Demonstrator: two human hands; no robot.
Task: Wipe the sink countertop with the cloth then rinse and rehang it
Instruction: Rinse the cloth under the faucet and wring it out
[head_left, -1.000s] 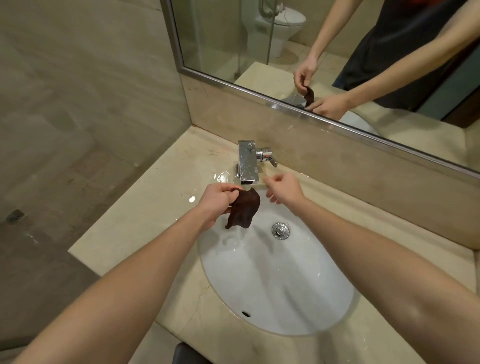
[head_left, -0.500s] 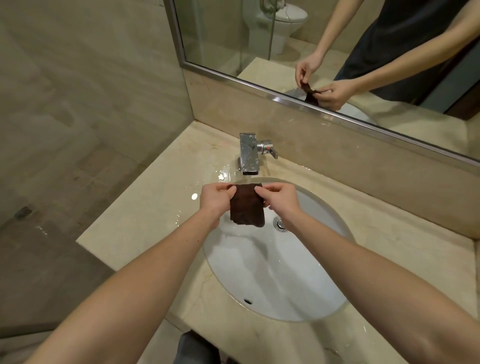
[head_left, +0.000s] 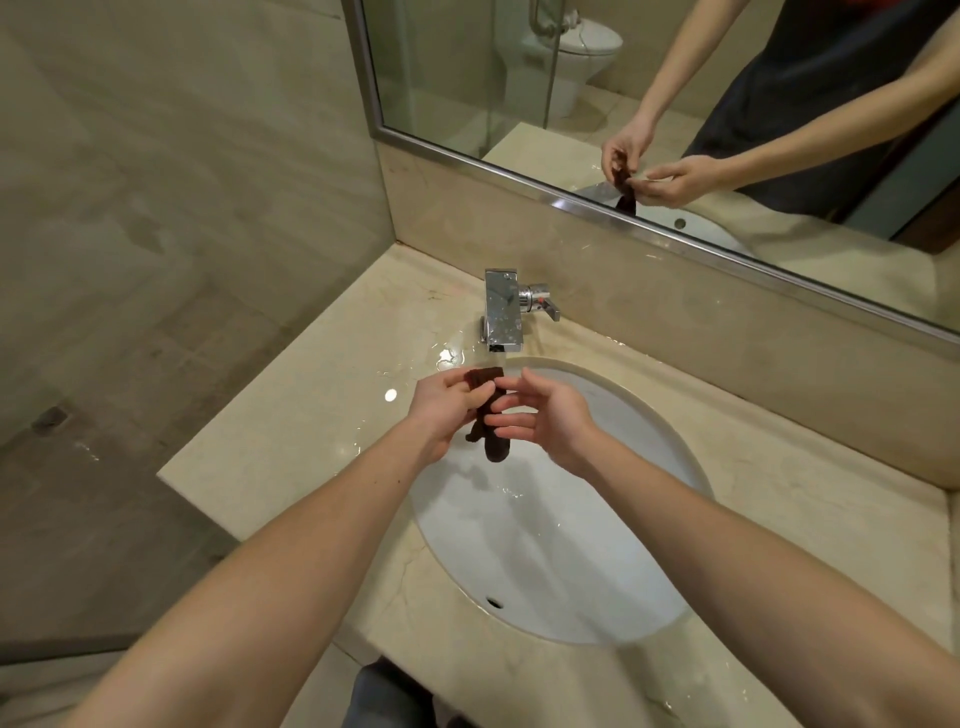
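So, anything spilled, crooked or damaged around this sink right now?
Only water: a shiny puddle lies on the countertop left of the tap, beside the basin. The left hand holds the cloth. Nothing looks damaged or crooked.

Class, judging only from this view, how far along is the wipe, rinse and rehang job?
Likely done: wiping, since the countertop shows wet streaks. In hand: the left hand holds the dark cloth over the sink below the faucet, the right hand open beside it; whether water runs is unclear. Left: rehanging; no hook or rail is visible.
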